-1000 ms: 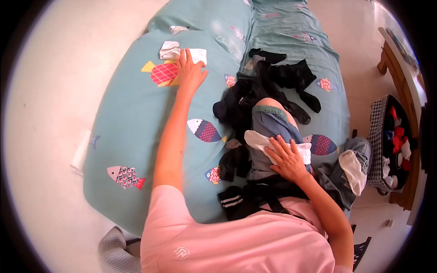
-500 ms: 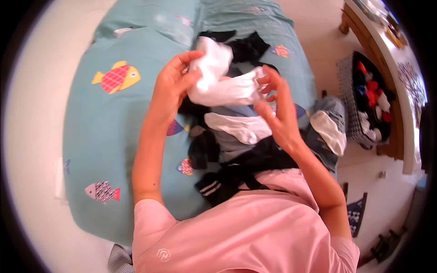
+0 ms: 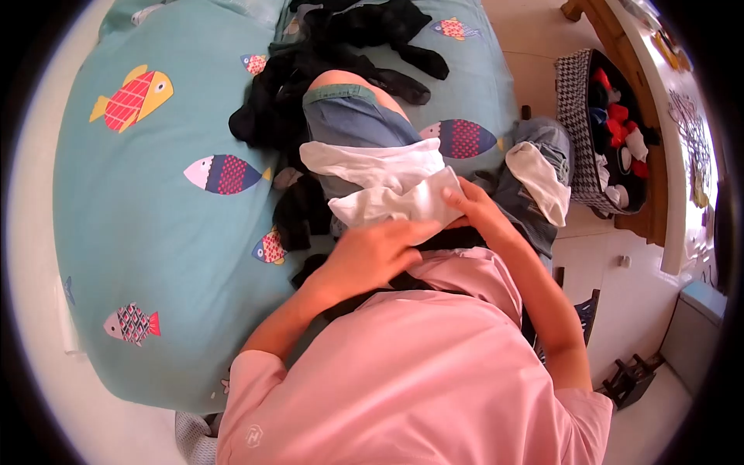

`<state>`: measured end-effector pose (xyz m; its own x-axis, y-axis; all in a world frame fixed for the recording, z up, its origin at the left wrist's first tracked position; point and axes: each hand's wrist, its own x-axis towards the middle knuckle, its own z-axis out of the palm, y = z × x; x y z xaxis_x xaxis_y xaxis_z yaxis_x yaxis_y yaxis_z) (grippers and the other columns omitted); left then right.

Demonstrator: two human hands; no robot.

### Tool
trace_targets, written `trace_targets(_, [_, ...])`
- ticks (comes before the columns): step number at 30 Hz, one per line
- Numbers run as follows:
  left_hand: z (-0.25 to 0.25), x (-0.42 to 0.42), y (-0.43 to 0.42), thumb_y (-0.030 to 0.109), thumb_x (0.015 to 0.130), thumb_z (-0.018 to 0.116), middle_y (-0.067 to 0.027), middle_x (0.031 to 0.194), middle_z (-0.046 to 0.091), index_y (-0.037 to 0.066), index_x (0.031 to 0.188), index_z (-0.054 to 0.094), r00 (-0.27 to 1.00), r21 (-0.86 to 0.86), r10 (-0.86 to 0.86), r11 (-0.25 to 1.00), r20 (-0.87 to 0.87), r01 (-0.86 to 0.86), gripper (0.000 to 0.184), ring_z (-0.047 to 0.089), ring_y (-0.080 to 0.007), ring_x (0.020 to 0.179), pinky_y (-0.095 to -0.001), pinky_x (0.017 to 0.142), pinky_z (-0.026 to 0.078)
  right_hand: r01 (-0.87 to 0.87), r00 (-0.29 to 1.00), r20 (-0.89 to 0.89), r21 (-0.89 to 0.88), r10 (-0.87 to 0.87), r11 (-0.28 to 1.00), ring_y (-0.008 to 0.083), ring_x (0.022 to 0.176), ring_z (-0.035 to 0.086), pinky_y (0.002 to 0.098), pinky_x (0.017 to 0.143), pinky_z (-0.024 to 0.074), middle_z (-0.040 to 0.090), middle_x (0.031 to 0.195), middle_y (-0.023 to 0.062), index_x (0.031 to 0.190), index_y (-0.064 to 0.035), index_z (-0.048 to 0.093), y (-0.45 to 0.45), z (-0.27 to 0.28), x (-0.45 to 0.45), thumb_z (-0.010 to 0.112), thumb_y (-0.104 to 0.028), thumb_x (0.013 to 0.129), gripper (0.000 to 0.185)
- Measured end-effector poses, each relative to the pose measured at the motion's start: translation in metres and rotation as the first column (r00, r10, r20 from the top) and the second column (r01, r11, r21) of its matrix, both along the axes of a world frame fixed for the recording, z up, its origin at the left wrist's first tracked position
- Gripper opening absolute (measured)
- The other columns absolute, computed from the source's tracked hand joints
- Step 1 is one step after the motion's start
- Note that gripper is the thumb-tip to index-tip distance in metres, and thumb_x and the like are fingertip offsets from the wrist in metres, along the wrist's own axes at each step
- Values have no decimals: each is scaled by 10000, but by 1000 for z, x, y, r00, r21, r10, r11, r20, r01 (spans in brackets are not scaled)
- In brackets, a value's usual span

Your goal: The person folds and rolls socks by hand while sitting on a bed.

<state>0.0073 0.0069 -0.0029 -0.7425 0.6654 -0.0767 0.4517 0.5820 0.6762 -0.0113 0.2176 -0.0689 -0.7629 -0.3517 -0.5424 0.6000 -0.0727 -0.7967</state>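
Note:
Two white socks lie across my thigh in denim shorts (image 3: 349,122). The farther white sock (image 3: 372,161) stretches flat over the denim. Just below it, partly overlapping, is the nearer white sock (image 3: 391,203). My right hand (image 3: 479,209) pinches the right end of this nearer sock between thumb and fingers. At its lower edge rests my left hand (image 3: 380,256), slightly blurred, with its fingers extended to the right and apart from the thumb. Another white sock (image 3: 539,182) lies over the denim on my other knee.
Black socks (image 3: 341,54) are heaped on the fish-patterned bed sheet (image 3: 170,256) beyond my thigh. A houndstooth basket (image 3: 575,116) with red, white and dark items stands on the floor at the right, beside a wooden table (image 3: 647,70). A small dark stool (image 3: 629,380) is at the lower right.
The white sock from the bed was lifted in both hands and now lies on my thigh beside the other one. Both hands have come down towards my body, and the view has shifted.

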Motion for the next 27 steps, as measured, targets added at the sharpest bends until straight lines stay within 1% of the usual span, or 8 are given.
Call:
trace_targets(3, [-11, -20, -21, 23, 696, 639, -68, 1044, 580, 116, 1187, 504, 937, 54, 233, 972, -259, -227, 518, 529, -282, 1005, -382, 889, 416, 13, 943, -329, 188, 50, 982, 170, 856, 589, 294, 726, 479, 614, 982, 90, 1064, 16, 566, -3, -7, 5, 660, -276, 793, 410])
trace_targets(6, [-13, -24, -20, 23, 675, 653, -47, 961, 583, 107, 1137, 537, 975, 80, 60, 996, -216, -43, 484, 528, -260, 995, -380, 908, 405, -231, 720, -612, 234, 327, 945, 154, 759, 591, 284, 694, 470, 623, 853, 85, 970, 9, 601, -4, 41, 9, 694, -162, 744, 298])
trace_targets(8, [-7, -28, -33, 67, 652, 694, -42, 859, 575, 72, 1007, 592, 983, 57, -52, 997, 177, 43, 369, 542, -224, 914, -357, 854, 414, -222, 630, -734, 143, 254, 964, 149, 744, 583, 294, 662, 462, 612, 831, 84, 932, -2, 601, -3, 59, 11, 718, -106, 717, 266])
trace_targets(12, [14, -39, -70, 155, 661, 715, -72, 800, 586, 15, 850, 582, 876, -25, 7, 1000, 483, 6, 271, 568, -206, 753, -306, 690, 438, -49, 817, -570, 77, 84, 996, 95, 747, 535, 248, 667, 439, 595, 811, 40, 929, 10, 584, 11, 39, 15, 700, -130, 763, 246])
trace_targets(14, [8, -49, -102, 129, 712, 699, -27, 776, 581, 23, 835, 569, 827, 54, 20, 997, 562, -61, 208, 550, -112, 750, -258, 679, 429, 62, 906, -421, 5, -54, 998, 70, 760, 510, 238, 675, 433, 585, 803, 9, 946, 6, 576, 3, 38, 13, 684, -146, 788, 245])
trace_targets(16, [11, -61, -123, 104, 763, 671, 17, 761, 558, 36, 819, 554, 757, 136, 179, 933, 628, -333, 146, 510, -43, 762, -220, 677, 420, 158, 891, -426, -30, -155, 987, 53, 764, 487, 217, 676, 416, 566, 815, -26, 944, -1, 568, -7, 28, 3, 667, -167, 810, 235])
trace_targets(23, [-54, -117, -117, 48, 813, 578, -17, 756, 574, -6, 865, 567, 862, 131, 503, 852, 68, -507, 75, 523, -74, 706, -216, 643, 421, 317, 864, -477, 268, -160, 910, 108, 679, 518, 257, 632, 426, 596, 755, 70, 912, 23, 572, -24, -49, -32, 627, -165, 787, 232])
trace_targets(27, [-81, -111, -117, 137, 809, 620, -41, 898, 591, 14, 993, 556, 756, 200, 652, 733, 66, -650, 230, 541, -99, 810, -235, 717, 435, 446, 766, -632, 396, -114, 803, 126, 697, 535, 263, 643, 429, 600, 765, 78, 911, 24, 576, -25, -59, -31, 637, -210, 784, 274])
